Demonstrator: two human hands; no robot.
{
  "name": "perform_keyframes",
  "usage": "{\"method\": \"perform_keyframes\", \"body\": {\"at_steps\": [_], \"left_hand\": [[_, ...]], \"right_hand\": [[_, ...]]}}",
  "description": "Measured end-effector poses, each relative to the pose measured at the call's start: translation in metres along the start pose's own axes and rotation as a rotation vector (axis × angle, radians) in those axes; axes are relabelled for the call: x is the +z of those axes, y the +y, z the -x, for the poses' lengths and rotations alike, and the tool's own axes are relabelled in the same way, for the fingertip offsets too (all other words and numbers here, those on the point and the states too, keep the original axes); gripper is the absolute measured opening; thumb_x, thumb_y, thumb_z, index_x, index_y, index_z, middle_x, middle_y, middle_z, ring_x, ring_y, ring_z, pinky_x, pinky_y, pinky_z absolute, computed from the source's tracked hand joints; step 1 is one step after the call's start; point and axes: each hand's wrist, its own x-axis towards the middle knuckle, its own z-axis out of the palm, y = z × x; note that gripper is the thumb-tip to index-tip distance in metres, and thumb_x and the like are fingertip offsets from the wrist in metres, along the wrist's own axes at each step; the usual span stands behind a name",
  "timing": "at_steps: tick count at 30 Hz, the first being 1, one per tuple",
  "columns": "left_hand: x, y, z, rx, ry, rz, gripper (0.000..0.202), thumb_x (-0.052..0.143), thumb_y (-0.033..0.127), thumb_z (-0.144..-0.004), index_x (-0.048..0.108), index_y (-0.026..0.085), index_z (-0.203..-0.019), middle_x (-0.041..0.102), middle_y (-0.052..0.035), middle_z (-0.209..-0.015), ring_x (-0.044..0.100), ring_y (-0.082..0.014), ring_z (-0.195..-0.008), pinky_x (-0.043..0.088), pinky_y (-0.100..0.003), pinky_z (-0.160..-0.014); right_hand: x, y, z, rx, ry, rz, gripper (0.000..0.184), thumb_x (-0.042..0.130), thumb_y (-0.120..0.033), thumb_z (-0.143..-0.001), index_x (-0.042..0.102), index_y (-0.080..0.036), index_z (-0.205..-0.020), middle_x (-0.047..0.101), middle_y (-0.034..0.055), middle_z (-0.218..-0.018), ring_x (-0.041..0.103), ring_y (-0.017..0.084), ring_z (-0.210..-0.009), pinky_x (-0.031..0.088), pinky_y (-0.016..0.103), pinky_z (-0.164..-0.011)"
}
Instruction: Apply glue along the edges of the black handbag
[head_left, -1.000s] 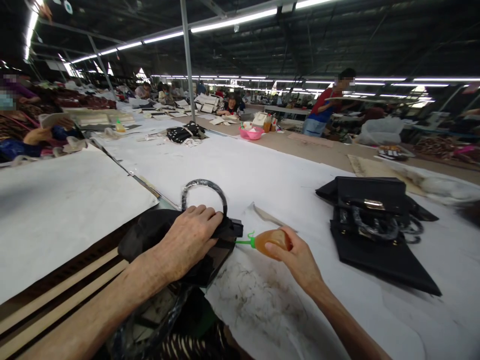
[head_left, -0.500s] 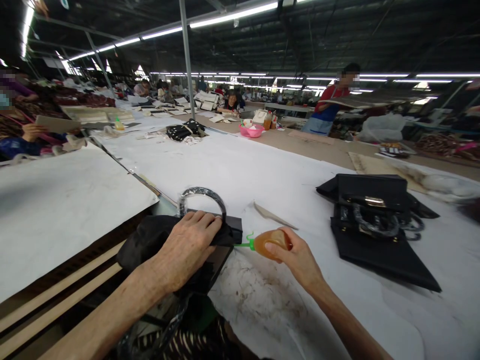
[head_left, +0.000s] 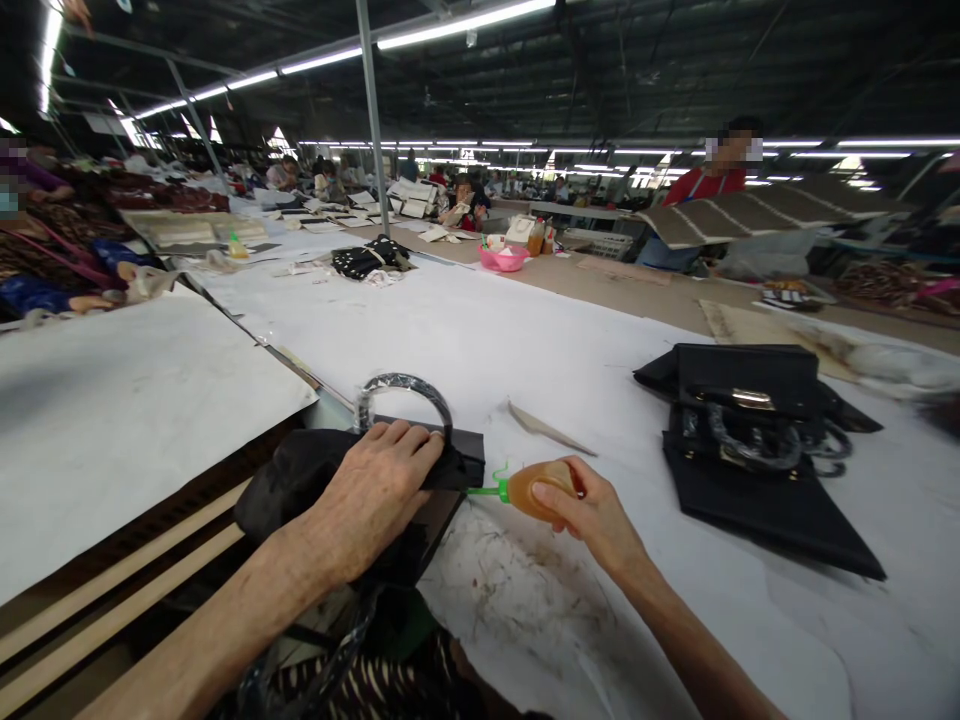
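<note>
My left hand (head_left: 371,495) presses down on a black handbag (head_left: 315,475) at the table's near edge, fingers curled over its top by the plastic-wrapped round handle (head_left: 405,392). My right hand (head_left: 596,520) grips a small amber squeeze bottle (head_left: 536,487); its green nozzle (head_left: 484,489) points left and touches the bag's right edge. Under the bottle, the white paper is stained with dried glue (head_left: 517,590). A flat pale spatula-like strip (head_left: 551,432) lies just beyond the bottle.
A pile of black handbags (head_left: 757,440) lies to the right on the white-covered table (head_left: 480,330). Further back sit another black bag (head_left: 371,260) and a pink bowl (head_left: 502,262). A person (head_left: 705,185) carries a striped board at the back right; others work at the left.
My hands, the bag and the bottle have barely moved. The person at the back right has walked to the right, holding a large striped board.
</note>
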Motion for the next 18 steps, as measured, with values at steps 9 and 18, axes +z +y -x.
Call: {"method": "perform_keyframes", "body": {"at_steps": [9,18], "left_hand": [[-0.0007,0.0,0.0018,0.013,0.01,-0.006,0.041,0.061,0.019,-0.078,0.05,0.014,-0.117,0.058,-0.0102,-0.113,0.05,-0.0265,-0.102,0.041,-0.04,-0.09],[0.0003,-0.0009,0.0011,0.014,0.002,0.016,0.038,0.061,0.02,-0.078,0.05,0.018,-0.114,0.058,-0.0085,-0.113,0.05,-0.0258,-0.104,0.04,-0.04,-0.091]], "right_hand": [[0.0009,0.001,-0.0004,-0.054,0.074,0.02,0.031,0.068,-0.042,-0.07,0.058,-0.02,-0.09,0.064,0.0014,-0.074,0.058,0.023,-0.07,0.045,0.03,-0.058],[0.0023,-0.0037,0.0075,-0.039,0.013,-0.001,0.026,0.067,-0.039,-0.073,0.058,-0.021,-0.089,0.063,0.0004,-0.074,0.055,0.019,-0.065,0.043,0.026,-0.05]]}}
